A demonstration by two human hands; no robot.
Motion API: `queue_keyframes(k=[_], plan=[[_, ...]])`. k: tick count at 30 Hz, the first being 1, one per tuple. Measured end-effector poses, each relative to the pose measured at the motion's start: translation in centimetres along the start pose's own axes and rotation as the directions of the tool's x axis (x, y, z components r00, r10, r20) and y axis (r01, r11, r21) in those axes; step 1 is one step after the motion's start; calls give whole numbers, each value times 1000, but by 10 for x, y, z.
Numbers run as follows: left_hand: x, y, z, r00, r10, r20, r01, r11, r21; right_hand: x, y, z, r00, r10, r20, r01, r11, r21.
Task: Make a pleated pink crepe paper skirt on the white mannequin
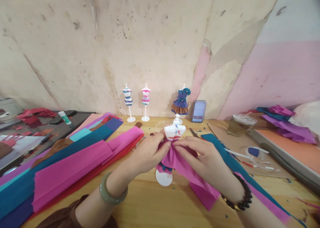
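A small white mannequin [175, 130] with paint marks stands on its round base [164, 178] at the middle of the wooden table [155, 204]. A strip of magenta crepe paper [192, 176] is gathered around its waist. My left hand [147, 153], with a green bangle on the wrist, pinches the paper against the mannequin's left side. My right hand [202, 156], wearing a dark bead bracelet, pinches the paper at the front of the waist, and the strip trails under that wrist toward me.
Folded crepe sheets in pink [75, 168], teal and purple lie at the left. Three small mannequins stand by the wall, one in a blue dress [181, 103]. A phone [199, 111], a glass jar [240, 124], a glue stick [65, 117] and more paper [287, 124] are around.
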State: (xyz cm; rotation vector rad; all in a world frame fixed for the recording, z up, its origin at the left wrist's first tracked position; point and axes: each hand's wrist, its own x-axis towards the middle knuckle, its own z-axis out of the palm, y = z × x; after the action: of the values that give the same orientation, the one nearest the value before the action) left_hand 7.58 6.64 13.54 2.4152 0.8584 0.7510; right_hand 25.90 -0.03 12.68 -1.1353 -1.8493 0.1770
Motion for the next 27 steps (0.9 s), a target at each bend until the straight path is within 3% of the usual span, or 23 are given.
queue_keyframes(k=[15,21,27], plan=[[-2,6,1,1000,11,3,-11,998,-57,-3,2,9,991,17,-134,-40,986,-165],[-1,3,2,1000,14,-1,-14,999,-49,-1,7,12,961,218,-172,-210,976,64],[-1,4,6,998,49,-41,-54,991,-125,2,9,11,956,274,-102,-245,941,232]])
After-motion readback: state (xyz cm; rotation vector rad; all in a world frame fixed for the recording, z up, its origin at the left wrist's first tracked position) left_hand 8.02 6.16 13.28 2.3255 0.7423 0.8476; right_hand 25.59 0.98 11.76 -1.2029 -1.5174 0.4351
